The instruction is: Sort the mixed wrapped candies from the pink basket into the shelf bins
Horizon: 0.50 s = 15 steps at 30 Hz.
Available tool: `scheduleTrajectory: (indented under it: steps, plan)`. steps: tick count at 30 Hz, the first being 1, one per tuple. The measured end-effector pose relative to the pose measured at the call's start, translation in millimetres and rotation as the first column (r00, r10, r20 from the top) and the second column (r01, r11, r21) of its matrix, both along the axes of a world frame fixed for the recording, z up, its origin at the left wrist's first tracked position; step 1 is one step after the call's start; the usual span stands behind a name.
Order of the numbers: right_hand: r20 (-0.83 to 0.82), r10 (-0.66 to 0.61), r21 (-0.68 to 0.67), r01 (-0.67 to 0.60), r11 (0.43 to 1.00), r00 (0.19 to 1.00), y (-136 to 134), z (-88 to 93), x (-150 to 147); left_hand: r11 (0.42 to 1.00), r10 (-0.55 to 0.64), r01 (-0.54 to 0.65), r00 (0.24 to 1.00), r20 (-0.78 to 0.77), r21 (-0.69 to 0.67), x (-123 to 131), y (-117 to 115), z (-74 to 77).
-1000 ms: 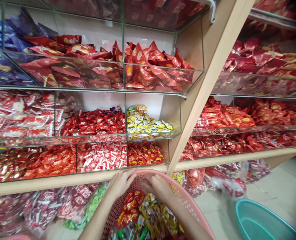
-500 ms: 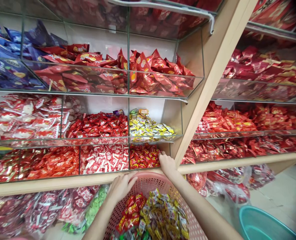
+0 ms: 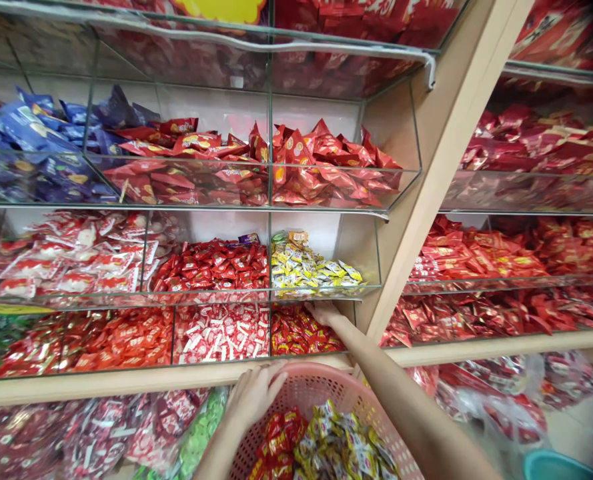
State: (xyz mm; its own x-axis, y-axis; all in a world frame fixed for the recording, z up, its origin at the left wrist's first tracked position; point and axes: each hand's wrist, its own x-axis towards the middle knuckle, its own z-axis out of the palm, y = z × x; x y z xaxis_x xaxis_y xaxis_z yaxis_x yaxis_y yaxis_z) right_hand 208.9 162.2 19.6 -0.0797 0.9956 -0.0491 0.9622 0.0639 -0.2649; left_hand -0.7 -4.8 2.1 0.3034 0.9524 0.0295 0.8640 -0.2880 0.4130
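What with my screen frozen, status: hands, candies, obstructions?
Left hand at pink basket rim. Right hand at red-and-yellow candies, bottom row. Glass shelf close above, not blocking.

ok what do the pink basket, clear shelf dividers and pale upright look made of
Pink basket: seemingly moulded plastic with a slight sheen, going by the regular holes in its wall. Clear shelf dividers: smooth, glossy and see-through with dark edges, so glass or acrylic; I can't tell which. Pale upright: matte and beige, probably wood or wood-look laminate.

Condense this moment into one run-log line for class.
left hand: holding pink perforated plastic basket | right hand: at small red-and-yellow wrapped candies | basket: shiny red packets, shiny yellow packets
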Motion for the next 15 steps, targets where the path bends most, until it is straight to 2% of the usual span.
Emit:
scheduleTrajectory:
  steps: [7, 15]
  plan:
    - [-0.078, -0.025, -0.077, 0.019, 0.997, 0.997, 16, -17.0, 1, 1.0, 0.02, -0.02, 1.0, 0.002, -0.01, -1, 1, -3.9]
    - [-0.171, 0.056, -0.088, -0.072, 0.994, 0.984, 12, -21.2, 5, 1.0, 0.019, -0.019, 0.999, 0.042, -0.009, -1, 1, -5.6]
